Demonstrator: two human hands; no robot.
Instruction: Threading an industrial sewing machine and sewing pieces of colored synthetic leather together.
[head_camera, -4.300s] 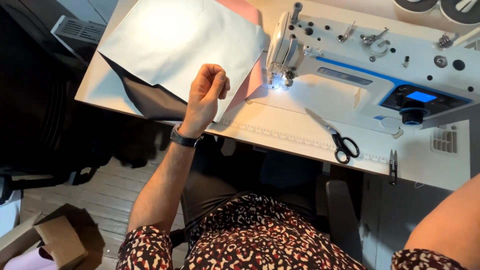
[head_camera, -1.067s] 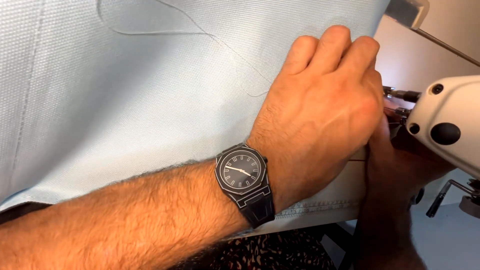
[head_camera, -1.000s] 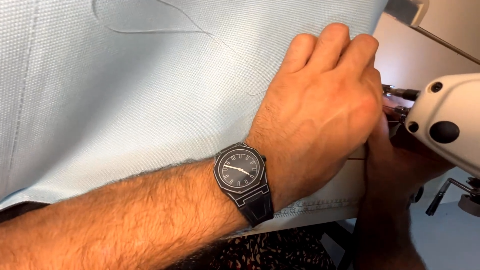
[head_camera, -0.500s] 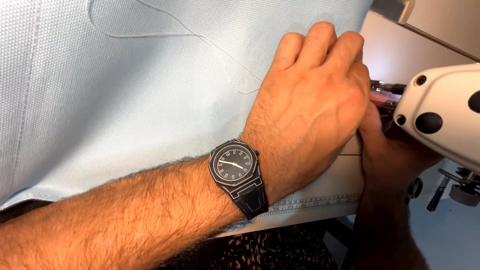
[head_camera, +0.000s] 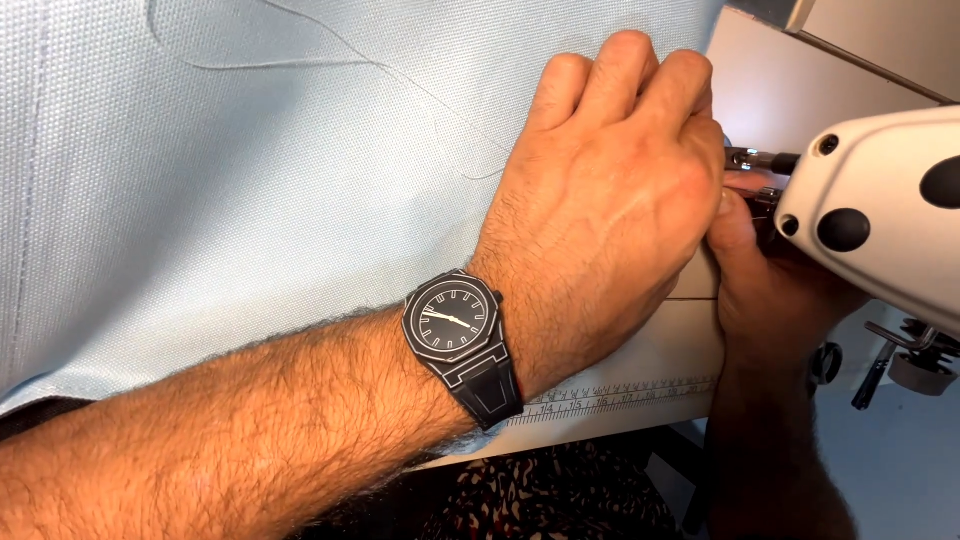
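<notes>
Change since four seconds back: my view now sits close over the sewing machine head (head_camera: 880, 215). My left hand (head_camera: 610, 200) presses the light blue fabric (head_camera: 250, 180) beside it; my right hand (head_camera: 770, 280) arrives under it.

One head-worn view, very close over the sewing work.

The camera looks steeply down from the wearer's head, so near that the left hand (head_camera: 610, 220), its wristwatch (head_camera: 455, 325) and the pale blue fabric (head_camera: 250, 180) fill most of the picture; the sewing machine head (head_camera: 880, 220) cuts in at the right edge, the counter (head_camera: 640, 385) edge below.
</notes>
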